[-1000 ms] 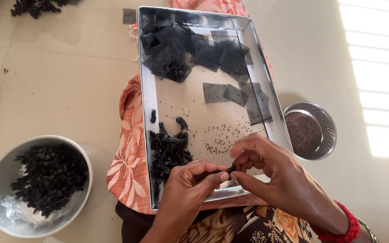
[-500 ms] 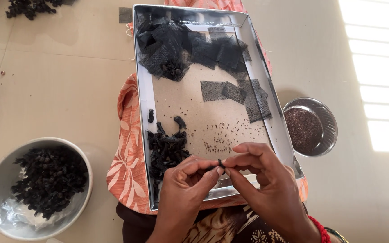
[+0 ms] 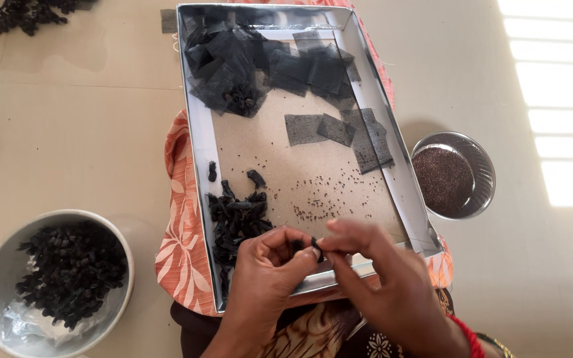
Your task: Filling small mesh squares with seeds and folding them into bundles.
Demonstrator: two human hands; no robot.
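Rectangular metal tray [image 3: 197, 152] rests on the lap. Black mesh squares [image 3: 266, 66] crowd its far end; a heap of dark dried pods [image 3: 237, 219] lies along its left edge. At the near edge, left hand [image 3: 266, 282] and right hand [image 3: 379, 285] meet, fingertips [image 3: 313, 253] pinched shut on one small dark pod [image 3: 317, 248] held between them.

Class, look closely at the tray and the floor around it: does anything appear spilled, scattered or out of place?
Tiny dark seeds lie scattered loose on the tray, not in the small steel bowl. One mesh square lies on the floor outside the tray.
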